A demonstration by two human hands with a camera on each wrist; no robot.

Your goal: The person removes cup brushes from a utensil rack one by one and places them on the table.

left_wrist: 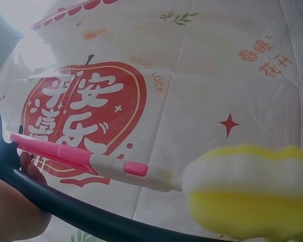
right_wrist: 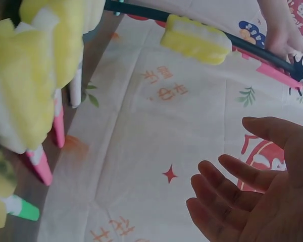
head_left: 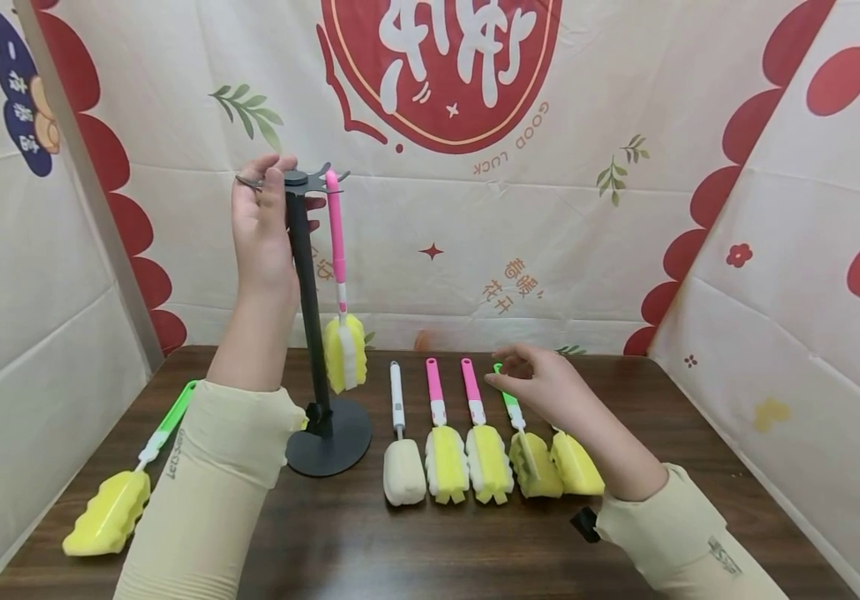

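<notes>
My left hand (head_left: 265,221) holds the top of a black rack stand (head_left: 307,292), with its thumb in front of the pole and fingertips showing behind it. From one of the rack's hooks hangs a pink-handled sponge brush (head_left: 337,242), its yellow-and-white head (left_wrist: 247,191) pointing down. Over the right end of a row of brushes hovers my right hand (head_left: 546,383), its fingers loosely bent and nothing in them. It overlaps the handle of a green-handled brush (head_left: 537,467) in the head view. The right wrist view shows this hand (right_wrist: 252,191) with fingers spread apart.
On the brown table (head_left: 445,550) lie a white-handled brush (head_left: 403,471), two pink-handled brushes (head_left: 447,467) and another yellow-headed brush (head_left: 576,465). A separate green-handled brush (head_left: 111,508) lies at the left. Printed cloth (head_left: 475,225) encloses the back and sides.
</notes>
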